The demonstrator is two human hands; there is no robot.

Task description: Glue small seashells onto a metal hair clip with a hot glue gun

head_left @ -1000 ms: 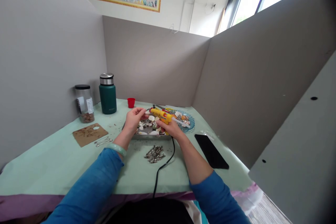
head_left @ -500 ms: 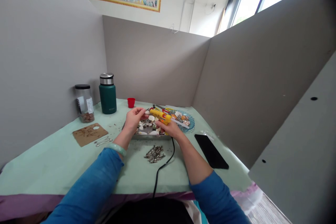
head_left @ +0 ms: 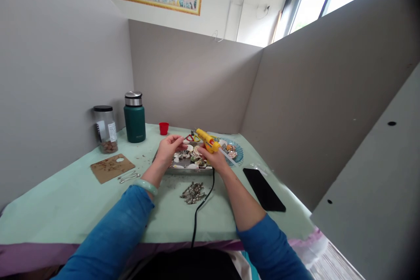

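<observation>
A yellow glue gun (head_left: 208,141) is gripped in my right hand (head_left: 214,160), its nozzle tilted up and to the left, a clear glue stick (head_left: 229,157) sticking out of its back end. My left hand (head_left: 169,148) pinches a small whitish shell (head_left: 186,141) between thumb and fingers, a short way left of the nozzle and apart from it. Below both hands lies a metal tray (head_left: 190,171) holding many shells (head_left: 192,154). In front of the tray a pile of small metal clips (head_left: 193,193) rests on the cloth, beside the gun's black cord (head_left: 203,203).
Behind the tray are red-handled pliers (head_left: 190,138). A blue plate (head_left: 241,154) with shells stands right, near a black phone (head_left: 264,189). At left are a brown board (head_left: 111,169), safety pins (head_left: 129,177), a jar (head_left: 105,129), a green bottle (head_left: 134,123) and a red cup (head_left: 164,128).
My right hand has drawn the glue gun to the right, away from the shell, and its nozzle now points more upward. My left hand has barely moved.
</observation>
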